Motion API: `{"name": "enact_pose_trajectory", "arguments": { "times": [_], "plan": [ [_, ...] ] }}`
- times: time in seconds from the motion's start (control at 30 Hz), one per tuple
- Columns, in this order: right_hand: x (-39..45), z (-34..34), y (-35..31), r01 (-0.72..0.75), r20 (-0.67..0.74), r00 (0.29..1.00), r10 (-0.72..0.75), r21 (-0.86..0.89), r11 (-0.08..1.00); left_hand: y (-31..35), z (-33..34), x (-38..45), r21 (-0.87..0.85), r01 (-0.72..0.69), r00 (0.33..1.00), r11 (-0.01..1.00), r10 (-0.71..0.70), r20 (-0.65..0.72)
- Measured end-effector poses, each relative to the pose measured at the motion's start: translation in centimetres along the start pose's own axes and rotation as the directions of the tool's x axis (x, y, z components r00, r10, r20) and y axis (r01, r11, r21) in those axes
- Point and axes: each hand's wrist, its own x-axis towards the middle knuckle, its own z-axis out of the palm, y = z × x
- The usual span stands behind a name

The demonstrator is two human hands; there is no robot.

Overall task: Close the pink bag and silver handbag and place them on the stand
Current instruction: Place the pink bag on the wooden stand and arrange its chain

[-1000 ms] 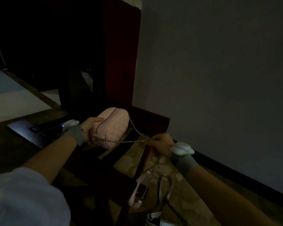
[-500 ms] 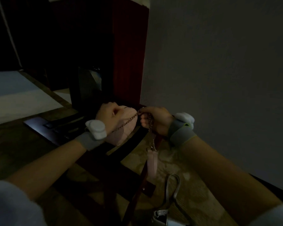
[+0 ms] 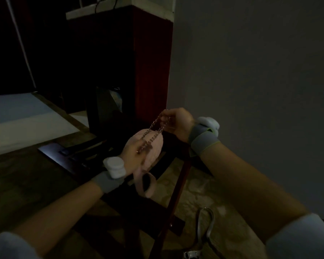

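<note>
The one pink bag (image 3: 151, 146), small, rounded and quilted, sits cupped in the left hand (image 3: 133, 154), held above the dark wooden stand (image 3: 178, 176). Its metal chain (image 3: 157, 126) runs in two strands up to the right hand (image 3: 178, 121), which pinches it closed-fisted, and a pink strap loop (image 3: 146, 186) dangles under the left wrist. Below the right forearm, only the one silver handbag's handle (image 3: 209, 227) shows, on the floor.

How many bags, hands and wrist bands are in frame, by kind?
Bags: 2, the pink bag held over the dark stand, and the silver handbag, mostly cut off at the bottom edge with its strap on the floor
Hands: 2, left hand and right hand
Grey wrist bands: 2, left and right
Total: 6
</note>
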Motion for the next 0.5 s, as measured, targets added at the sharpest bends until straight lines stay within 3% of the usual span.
{"name": "enact_pose_trajectory", "arguments": {
  "times": [0.07, 0.13, 0.2, 0.27, 0.37, 0.4, 0.47, 0.5],
  "plan": [
    [1.0, -1.0, 0.3, 0.040, -0.151, 0.985, -0.081, -0.260, 0.965, -0.5, -2.4, 0.5, 0.095, -0.073, 0.996, 0.993, 0.078, -0.042],
    [2.2, -1.8, 1.3, 0.000, -0.211, 0.970, -0.123, -0.504, 0.864, -1.4, -4.4, 0.8, 0.320, -0.154, 0.987, 0.935, 0.160, 0.005],
    [2.8, -2.0, 3.0, -0.089, -0.214, 0.976, -0.037, -0.549, 0.831, -2.4, -5.3, 0.5, 0.517, -0.295, 0.953, 0.803, 0.284, 0.104],
    [3.3, -1.9, 5.4, -0.158, -0.198, 0.979, 0.053, -0.559, 0.814, -3.7, -5.2, 0.0, 0.608, -0.422, 0.906, 0.673, 0.334, 0.259],
    [3.8, -1.4, 9.2, -0.192, -0.212, 0.974, 0.076, -0.606, 0.771, -5.2, -3.6, -1.2, 0.614, -0.473, 0.878, 0.631, 0.278, 0.391],
    [3.8, -1.2, 10.1, -0.208, -0.222, 0.972, 0.073, -0.677, 0.706, -5.4, -2.9, -1.4, 0.622, -0.491, 0.866, 0.610, 0.265, 0.424],
    [3.6, -1.4, 11.5, -0.230, -0.212, 0.973, 0.092, -0.855, 0.465, -6.2, -1.2, -1.6, 0.682, -0.517, 0.853, 0.517, 0.241, 0.463],
    [3.5, -1.5, 12.2, -0.222, -0.197, 0.975, 0.106, -0.904, 0.365, -6.3, -0.5, -1.8, 0.693, -0.491, 0.856, 0.529, 0.143, 0.497]
  ]
}}
